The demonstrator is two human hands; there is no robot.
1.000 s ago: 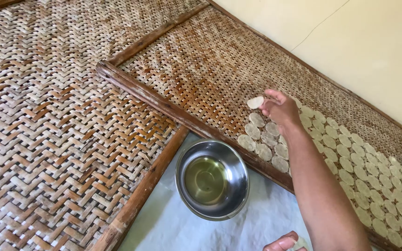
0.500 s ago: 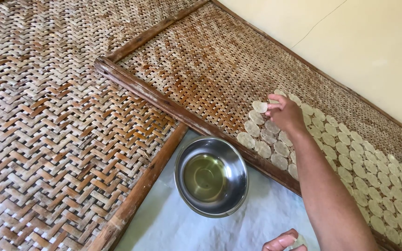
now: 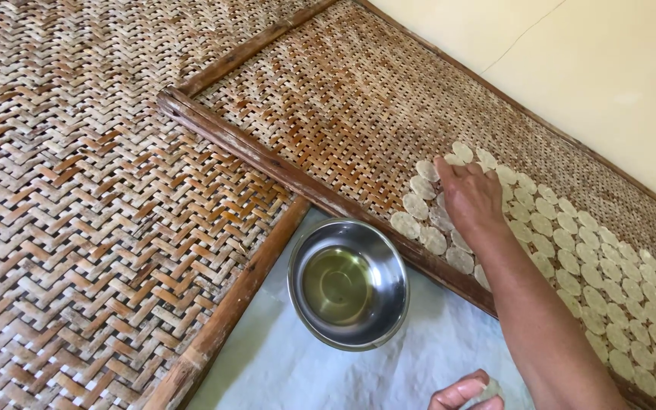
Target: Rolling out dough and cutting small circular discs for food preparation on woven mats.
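right hand [image 3: 471,196] shifted from disc row's end onto the discs [image 3: 571,243]

Pale cream floor [image 3: 571,68] with a hairline crack, soft even daylight.

head view, steeply down, close; woven mat [image 3: 100,197]

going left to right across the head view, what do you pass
large woven mat → steel bowl → right hand on the pale discs → cream floor
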